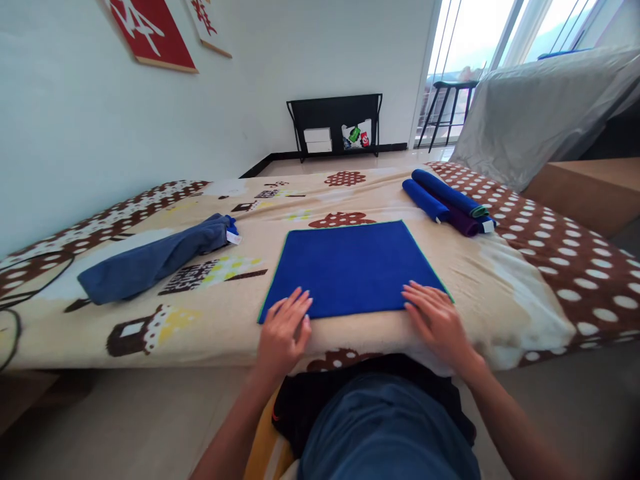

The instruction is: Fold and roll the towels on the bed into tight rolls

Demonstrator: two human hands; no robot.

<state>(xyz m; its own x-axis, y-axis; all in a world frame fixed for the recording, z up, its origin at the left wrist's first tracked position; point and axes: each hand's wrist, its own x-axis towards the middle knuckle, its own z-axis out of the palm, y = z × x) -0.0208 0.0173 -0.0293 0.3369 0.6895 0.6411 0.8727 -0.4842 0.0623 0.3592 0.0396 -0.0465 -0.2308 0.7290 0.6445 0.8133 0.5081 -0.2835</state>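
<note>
A blue cloth with green edging [353, 267] lies flat on the bed in front of me. My left hand [286, 327] rests on its near left corner, palm down with fingers stretched out. On the near right part of the cloth lies my right hand [434, 320], its fingers also extended and touching the fabric. Neither hand grips anything. Several rolled cloths [445, 200], blue and purple, sit together at the far right. To the left lies a loosely folded grey-blue cloth [150, 260] with a white tag at its end.
A patterned blanket [240, 247] covers the bed, whose near edge is close to my lap. Black cable loops [35, 293] lie at the far left. Beyond stand a black rack [335, 123], a stool [447, 110] and a sheet-draped object [545, 113].
</note>
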